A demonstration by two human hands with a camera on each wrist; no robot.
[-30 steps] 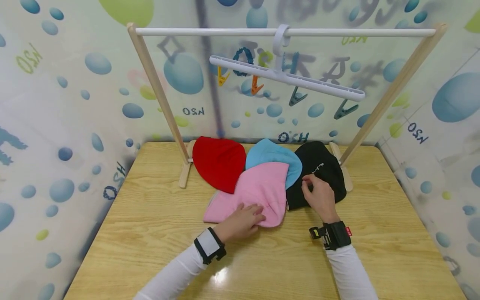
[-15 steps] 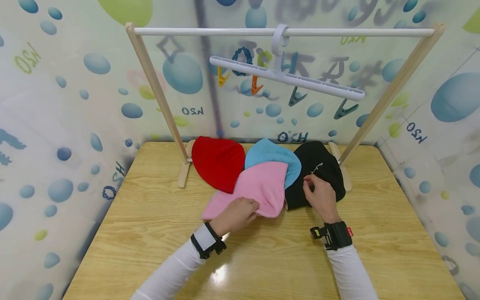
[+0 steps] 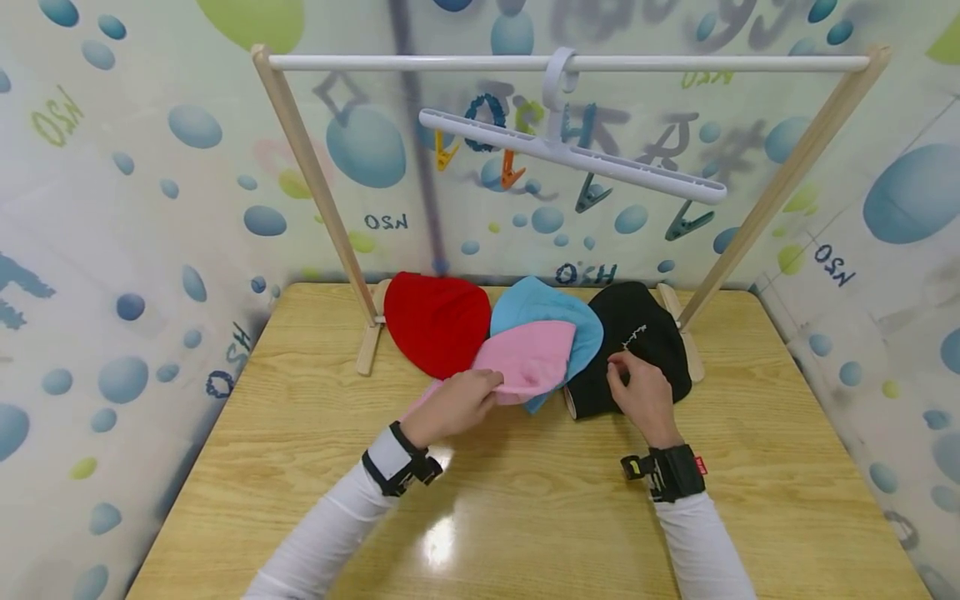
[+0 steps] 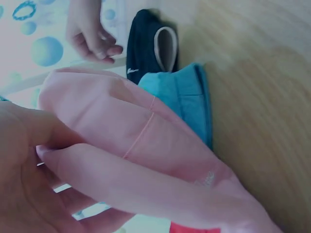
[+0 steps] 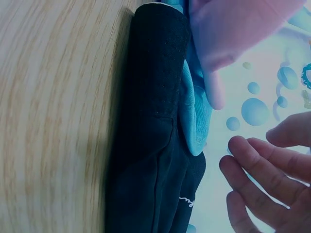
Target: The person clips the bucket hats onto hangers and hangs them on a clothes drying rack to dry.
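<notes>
My left hand (image 3: 456, 405) pinches the edge of a soft pink hat (image 3: 528, 354) between thumb and fingers. In the left wrist view the pink hat (image 4: 116, 116) is partly lifted, its stitched seam facing the camera. Under it lies a light blue hat (image 3: 551, 304), partly covered. My right hand (image 3: 643, 396) hovers over a black hat (image 3: 645, 325) with white lettering; in the right wrist view its fingers (image 5: 265, 184) are loosely bent and hold nothing. To the left lies a red hat (image 3: 437, 321), overlapped by the pink one.
A wooden stand with a white rail (image 3: 420, 63) rises behind the hats. From it hangs a white hanger (image 3: 570, 156) with a yellow clip (image 3: 444, 152), an orange clip (image 3: 512, 171) and two grey-green clips. The wooden table (image 3: 570, 517) extends toward me.
My left hand has gone from lying on the pink hat to gripping its edge. That near edge has come up and back, baring more of the blue hat. The right hand stays nearly still.
</notes>
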